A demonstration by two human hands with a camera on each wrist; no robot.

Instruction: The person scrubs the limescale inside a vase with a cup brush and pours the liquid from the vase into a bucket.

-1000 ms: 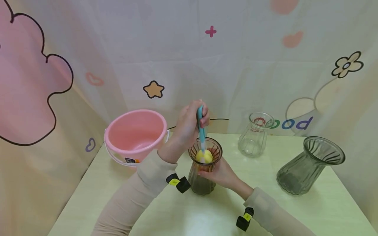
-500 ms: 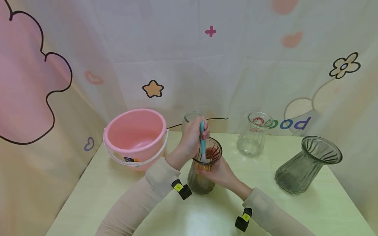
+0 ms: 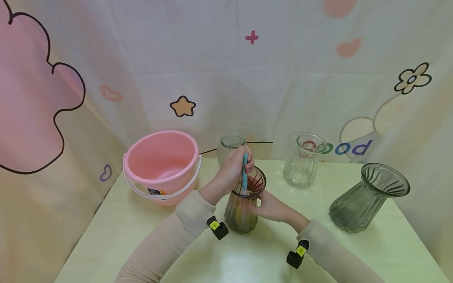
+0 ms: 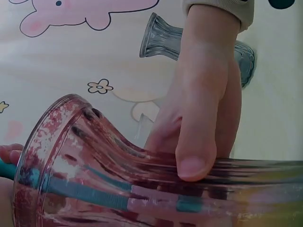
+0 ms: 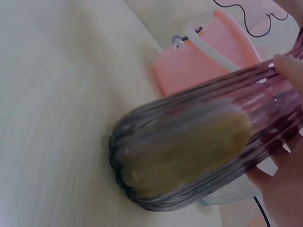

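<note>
My left hand (image 3: 233, 167) grips the teal handle of a sponge bottle brush (image 3: 245, 177), which stands nearly upright in the mouth of a fluted glass vase (image 3: 233, 214). The glass is reddish at the flared rim and greyish lower down. Deep inside, the brush's yellow sponge head (image 5: 203, 146) shows through the wall in the right wrist view. My right hand (image 3: 274, 206) holds the vase's side just below the neck, with the thumb lying along the glass in the left wrist view.
A pink bucket (image 3: 145, 179) with a white handle stands at the left. A clear jar (image 3: 231, 142) is behind my left hand. Farther right are a clear glass vase (image 3: 301, 173) and a grey fluted vase (image 3: 357, 208). A printed curtain (image 3: 212, 59) hangs behind the table (image 3: 212, 255).
My left hand has lowered, sending the sponge head from the vase's mouth deep inside. The right hand has shifted its hold slightly on the glass. The jar behind has come into sight.
</note>
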